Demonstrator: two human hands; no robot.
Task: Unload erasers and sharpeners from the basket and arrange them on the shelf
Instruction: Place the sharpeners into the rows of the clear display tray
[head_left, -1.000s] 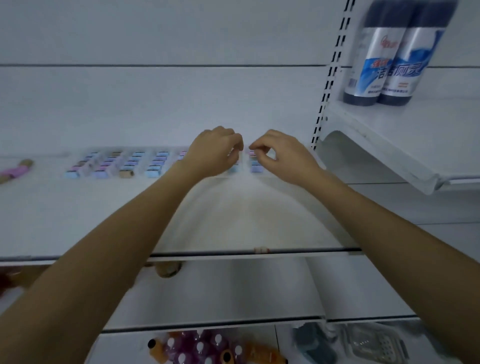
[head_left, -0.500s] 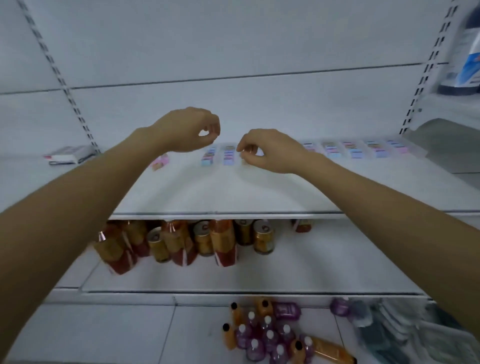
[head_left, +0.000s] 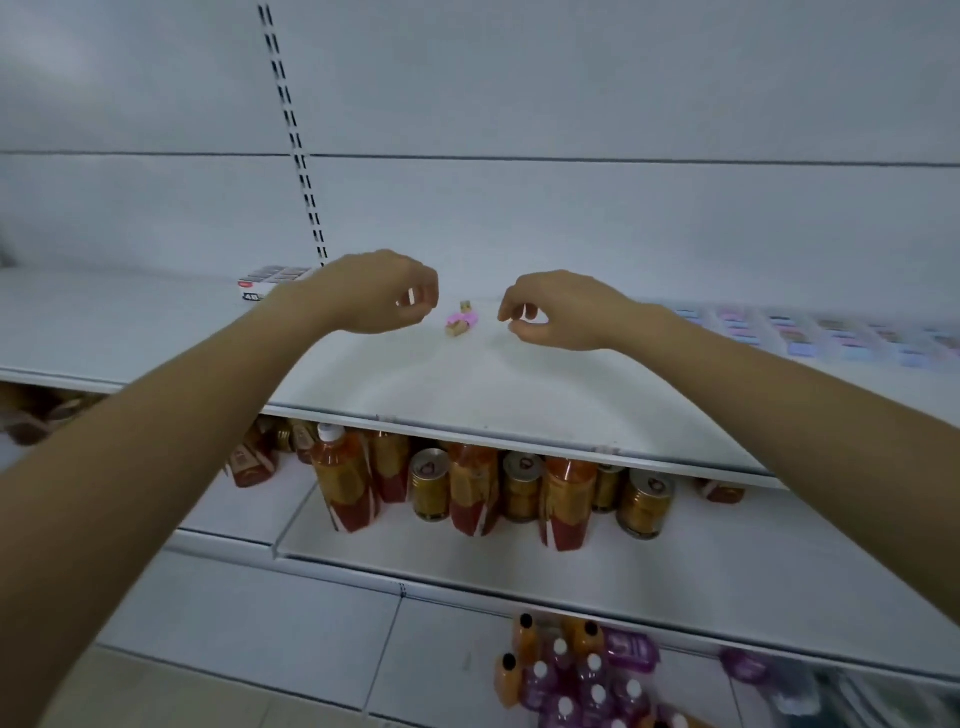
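A small pink and tan item (head_left: 462, 318) lies on the white shelf (head_left: 467, 384), between my two hands. My left hand (head_left: 382, 292) hovers just left of it with fingers curled; I see nothing held in it. My right hand (head_left: 563, 312) hovers just right of it, thumb and forefinger curled close together around nothing. Rows of small pastel erasers (head_left: 831, 338) in clear trays line the back of the shelf at the right, blurred. The basket is not in view.
A flat white box (head_left: 270, 280) lies at the shelf's back left, by a slotted upright (head_left: 298, 156). The shelf below holds orange drink bottles (head_left: 345, 478) and gold cans (head_left: 644, 501). More bottles (head_left: 566, 675) stand at floor level.
My view and both hands have shifted left along the shelf, away from the eraser rows. The pink item now lies between my hands, which have spread apart.
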